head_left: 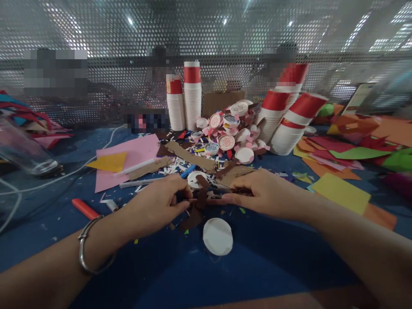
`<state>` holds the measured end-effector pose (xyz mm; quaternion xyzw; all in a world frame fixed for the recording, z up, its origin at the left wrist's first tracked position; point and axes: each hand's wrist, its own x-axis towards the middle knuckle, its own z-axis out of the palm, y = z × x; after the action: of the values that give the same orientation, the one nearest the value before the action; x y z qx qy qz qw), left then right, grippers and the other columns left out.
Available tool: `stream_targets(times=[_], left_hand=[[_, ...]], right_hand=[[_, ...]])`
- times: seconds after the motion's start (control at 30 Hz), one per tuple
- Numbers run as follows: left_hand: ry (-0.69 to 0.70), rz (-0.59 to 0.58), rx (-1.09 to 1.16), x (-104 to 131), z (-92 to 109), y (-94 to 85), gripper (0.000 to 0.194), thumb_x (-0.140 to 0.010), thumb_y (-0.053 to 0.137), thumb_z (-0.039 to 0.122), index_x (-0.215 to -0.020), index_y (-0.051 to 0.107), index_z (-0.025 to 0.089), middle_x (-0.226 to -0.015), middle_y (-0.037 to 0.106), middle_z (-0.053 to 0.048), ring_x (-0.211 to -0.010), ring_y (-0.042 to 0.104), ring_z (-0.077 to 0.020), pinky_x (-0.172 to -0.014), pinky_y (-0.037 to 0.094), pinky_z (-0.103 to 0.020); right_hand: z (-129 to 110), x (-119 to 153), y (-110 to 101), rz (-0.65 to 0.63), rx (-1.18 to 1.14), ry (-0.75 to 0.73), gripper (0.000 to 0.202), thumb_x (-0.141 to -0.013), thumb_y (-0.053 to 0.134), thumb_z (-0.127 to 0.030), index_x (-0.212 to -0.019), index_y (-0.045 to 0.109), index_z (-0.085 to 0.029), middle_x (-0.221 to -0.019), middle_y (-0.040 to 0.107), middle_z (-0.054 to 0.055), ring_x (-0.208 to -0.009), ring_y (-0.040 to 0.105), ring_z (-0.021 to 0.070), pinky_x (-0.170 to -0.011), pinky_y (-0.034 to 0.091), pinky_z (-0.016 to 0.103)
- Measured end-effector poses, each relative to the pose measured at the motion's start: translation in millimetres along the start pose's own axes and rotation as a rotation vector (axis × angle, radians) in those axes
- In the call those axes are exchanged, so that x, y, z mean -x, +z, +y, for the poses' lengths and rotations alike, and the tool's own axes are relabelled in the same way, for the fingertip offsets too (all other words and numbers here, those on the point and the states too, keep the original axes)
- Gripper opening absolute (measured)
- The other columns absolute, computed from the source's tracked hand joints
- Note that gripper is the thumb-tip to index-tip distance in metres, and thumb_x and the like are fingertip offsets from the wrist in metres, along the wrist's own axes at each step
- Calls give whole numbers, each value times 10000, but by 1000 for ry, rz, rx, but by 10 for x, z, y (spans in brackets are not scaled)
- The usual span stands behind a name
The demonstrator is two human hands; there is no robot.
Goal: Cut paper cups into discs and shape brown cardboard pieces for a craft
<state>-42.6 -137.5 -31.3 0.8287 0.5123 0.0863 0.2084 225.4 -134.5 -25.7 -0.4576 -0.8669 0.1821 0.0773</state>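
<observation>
Both hands pinch the ends of a thin brown strip (210, 201) stretched between them over the blue table. My left hand (161, 198) grips its left end, with thumb and fingers together. At the strip's right end my right hand (262, 194) is closed too. Dark brown paper pieces (193, 219) lie under and beside the strip. A white paper disc (218, 236) rests flat in front of the hands. Just behind the strip is a white round piece (195, 179) partly covered by brown paper.
Behind lie paper scraps and a heap of decorated discs (226, 142), between stacked paper cups (192, 98) and leaning stacks (286, 133). Pink paper (138, 150), a red-handled tool (84, 209) and a clear glass (28, 150) are left; coloured paper (341, 193) is right.
</observation>
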Motion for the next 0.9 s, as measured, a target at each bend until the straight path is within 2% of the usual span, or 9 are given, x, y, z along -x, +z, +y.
stream_targets(times=[0.1,0.23,0.33,0.43,0.53,0.73,0.9], left_hand=[[0,38,-31,-11,-8,-19,146,-883,574,239,-951,702,226,-852,667,-19,-635,588,-179,-570,391,-306],[43,104,-53,-4,21,-12,165,-902,554,214,-998,688,221,-933,660,-25,-671,595,-172,-619,413,-316],[57,83,-25,6,54,25,152,-924,571,243,-1022,685,229,-966,651,-19,-703,607,-169,-647,430,-318],[78,73,-49,-7,61,75,148,-933,608,298,-1040,685,231,-1004,649,-29,-821,623,-201,-706,448,-331],[104,75,-69,-40,56,111,142,-925,623,284,-1040,682,224,-1046,651,-43,-913,616,-222,-750,452,-340],[116,135,-35,-68,82,85,69,-905,589,209,-887,656,207,-883,656,-17,-775,584,-185,-673,423,-313],[-12,170,126,-57,13,46,78,-893,611,276,-869,646,211,-712,648,16,-595,536,-148,-549,384,-284]], right_hand=[[-7,9,-22,-20,22,10,519,-1005,504,-572,-677,562,-174,-657,569,1,-578,487,118,-566,248,276],[-21,10,-37,-60,37,41,483,-1002,519,-547,-713,615,-172,-652,584,6,-573,500,124,-556,237,277],[-17,5,-39,-70,28,22,472,-1004,513,-545,-746,640,-171,-714,633,31,-619,537,141,-568,255,279],[-14,13,-29,-73,43,28,461,-1005,503,-539,-769,643,-169,-754,660,48,-639,555,153,-576,268,280],[-24,36,-13,-63,80,43,448,-1007,497,-524,-781,643,-166,-772,675,55,-632,561,157,-576,271,280],[-53,59,0,-34,117,69,407,-995,519,-513,-832,660,-167,-827,706,78,-679,607,188,-587,294,287],[-85,76,-19,-37,155,82,388,-989,541,-496,-801,644,-173,-796,706,72,-671,616,198,-577,286,297]])
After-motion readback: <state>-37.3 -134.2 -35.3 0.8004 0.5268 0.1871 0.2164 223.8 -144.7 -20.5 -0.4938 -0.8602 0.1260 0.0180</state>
